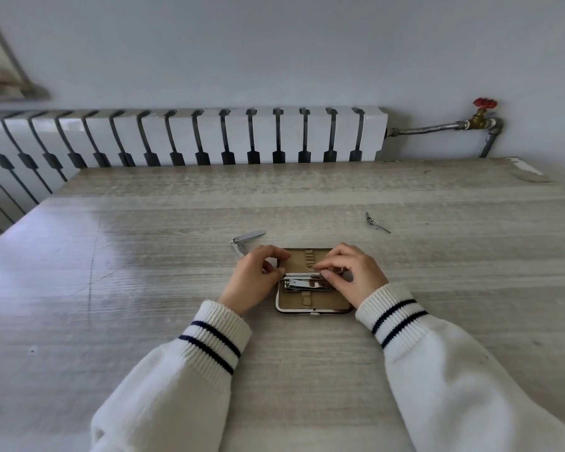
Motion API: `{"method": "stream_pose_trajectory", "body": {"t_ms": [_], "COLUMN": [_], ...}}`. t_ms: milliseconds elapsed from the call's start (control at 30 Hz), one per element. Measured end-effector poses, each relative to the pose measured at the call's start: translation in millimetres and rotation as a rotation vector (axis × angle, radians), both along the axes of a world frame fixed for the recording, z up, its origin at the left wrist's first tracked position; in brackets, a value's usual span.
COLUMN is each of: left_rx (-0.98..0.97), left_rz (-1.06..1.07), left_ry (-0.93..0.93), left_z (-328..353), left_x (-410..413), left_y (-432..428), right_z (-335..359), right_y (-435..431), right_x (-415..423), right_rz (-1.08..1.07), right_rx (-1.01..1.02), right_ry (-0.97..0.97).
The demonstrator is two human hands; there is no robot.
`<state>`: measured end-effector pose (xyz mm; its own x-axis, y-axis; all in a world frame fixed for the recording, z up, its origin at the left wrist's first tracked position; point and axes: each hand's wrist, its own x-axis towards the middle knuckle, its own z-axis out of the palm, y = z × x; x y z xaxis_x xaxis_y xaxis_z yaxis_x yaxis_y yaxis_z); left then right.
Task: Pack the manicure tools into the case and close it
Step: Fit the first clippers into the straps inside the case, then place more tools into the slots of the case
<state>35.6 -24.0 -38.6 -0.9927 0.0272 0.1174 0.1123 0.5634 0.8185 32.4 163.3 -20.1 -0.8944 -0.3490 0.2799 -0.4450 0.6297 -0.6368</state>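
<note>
A small manicure case (313,305) lies open flat on the table, tan lining with elastic loops showing. A large silver nail clipper (307,284) sits across its middle. My right hand (353,275) pinches a thin metal tool at the case's hinge line, fingertips pressed on it. My left hand (258,275) rests at the case's left edge, fingers curled against it. An opened nail clipper (243,241) lies on the table just beyond my left hand. A small metal tool (376,222) lies farther off to the right.
The wooden table (144,288) reaches to a white radiator (209,135) along the wall. A pipe with a red valve (485,104) is at the back right. The table's far right corner (529,171) is chipped.
</note>
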Motion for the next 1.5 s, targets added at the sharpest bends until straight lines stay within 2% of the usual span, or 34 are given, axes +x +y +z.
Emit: {"method": "stream_pose_trajectory", "body": {"t_ms": [167, 367, 767, 900, 1167, 1333, 1500], "left_rx": [-0.006, -0.009, 0.010, 0.033, -0.210, -0.346, -0.374], "left_rz": [-0.004, -0.002, 0.018, 0.066, 0.260, 0.334, 0.349], "left_ry": [-0.002, 0.001, 0.012, 0.069, 0.204, 0.137, 0.030], "left_z": [0, 0, 7, 11, 7, 2, 1], "left_x": [0, 1, 3, 4, -2, -6, -10], "left_y": [-1, 0, 0, -1, -13, -19, -21], "right_z": [-5, -7, -7, -8, -10, -11, -12], "right_y": [5, 7, 8, 8, 8, 9, 9], "right_x": [-6, -9, -10, -11, -12, -13, -13], "right_rz": [-0.074, -0.033, -0.031, -0.032, -0.018, -0.017, -0.020], "right_rx": [0.042, 0.108, 0.102, 0.103, 0.082, 0.074, 0.071], "right_ry": [0.037, 0.015, -0.006, -0.005, 0.009, 0.011, 0.006]}}
